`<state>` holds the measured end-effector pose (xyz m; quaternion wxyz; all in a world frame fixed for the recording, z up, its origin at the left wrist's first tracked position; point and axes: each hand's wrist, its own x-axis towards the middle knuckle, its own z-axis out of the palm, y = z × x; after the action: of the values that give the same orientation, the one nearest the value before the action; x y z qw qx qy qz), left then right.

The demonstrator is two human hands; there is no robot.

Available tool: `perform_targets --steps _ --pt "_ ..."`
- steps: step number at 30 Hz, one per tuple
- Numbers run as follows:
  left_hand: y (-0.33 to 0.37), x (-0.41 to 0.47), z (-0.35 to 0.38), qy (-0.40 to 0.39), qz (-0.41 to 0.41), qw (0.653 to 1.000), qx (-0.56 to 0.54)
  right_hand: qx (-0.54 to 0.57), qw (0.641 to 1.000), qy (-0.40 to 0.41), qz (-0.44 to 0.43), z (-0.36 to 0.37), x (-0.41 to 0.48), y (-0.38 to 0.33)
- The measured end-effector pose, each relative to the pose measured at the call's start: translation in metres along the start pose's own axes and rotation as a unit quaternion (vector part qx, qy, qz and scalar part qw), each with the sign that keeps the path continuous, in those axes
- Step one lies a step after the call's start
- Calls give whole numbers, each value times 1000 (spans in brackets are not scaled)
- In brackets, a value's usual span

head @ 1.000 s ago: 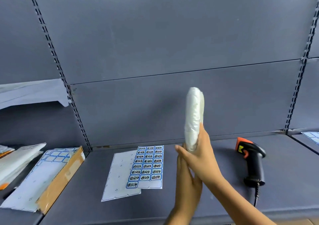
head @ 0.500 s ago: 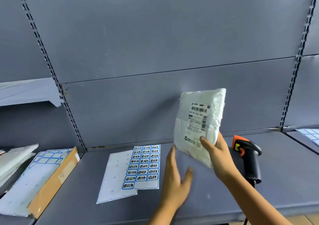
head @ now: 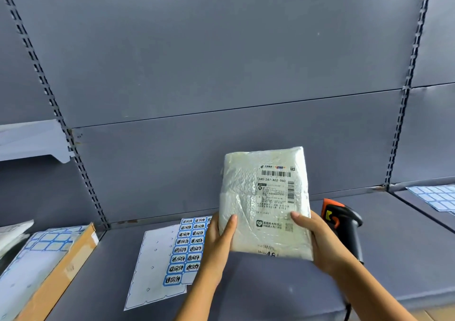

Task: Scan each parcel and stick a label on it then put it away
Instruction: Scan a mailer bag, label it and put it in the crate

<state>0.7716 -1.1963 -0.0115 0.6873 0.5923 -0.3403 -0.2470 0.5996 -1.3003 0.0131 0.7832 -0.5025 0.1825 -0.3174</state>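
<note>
The white bubble-wrap parcel with a printed shipping label [head: 264,202] is now held by both hands, its labelled face turned squarely toward the camera and its long side roughly upright. A second ago it stood edge-on, showing only its narrow side. Half a second ago it was tilted and gripped by the right hand alone, while the left hand hung spread below it.

The left hand [head: 216,244] has since come up to the parcel's lower left edge. Its thumb lies on the front face and its fingers are curled out of sight behind. The right hand [head: 320,242] grips the lower right edge the same way, thumb on the printed label and fingers behind.

The parcel is raised over the front part of the grey metal shelf [head: 270,288], in front of the grey back panel [head: 221,74]. Whether its lower edge touches the shelf cannot be told. It sits between the white sheet of blue-bordered stickers [head: 172,254], whose upper right corner it covers, and the orange-and-black handheld barcode scanner [head: 342,219], which lies on the shelf just behind the right hand, as before.

At far left a brown cardboard box [head: 64,269] carries another sheet of blue-bordered labels [head: 37,251]. At far right a third label sheet [head: 435,196] lies on the neighbouring shelf.
</note>
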Motion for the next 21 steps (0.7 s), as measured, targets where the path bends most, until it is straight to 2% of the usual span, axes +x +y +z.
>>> perform_targets --steps 4,10,16,21 --pt "-3 -2 -2 5 8 1000 4 -27 999 5 -19 0 4 2" --pt "-12 3 -8 3 11 1000 19 -122 986 79 -76 -5 19 13" --pt "-21 13 -13 -11 -27 999 15 -163 979 91 -82 -12 29 22" --pt "-24 17 -15 -8 -64 993 100 -157 980 112 -49 -19 39 34"
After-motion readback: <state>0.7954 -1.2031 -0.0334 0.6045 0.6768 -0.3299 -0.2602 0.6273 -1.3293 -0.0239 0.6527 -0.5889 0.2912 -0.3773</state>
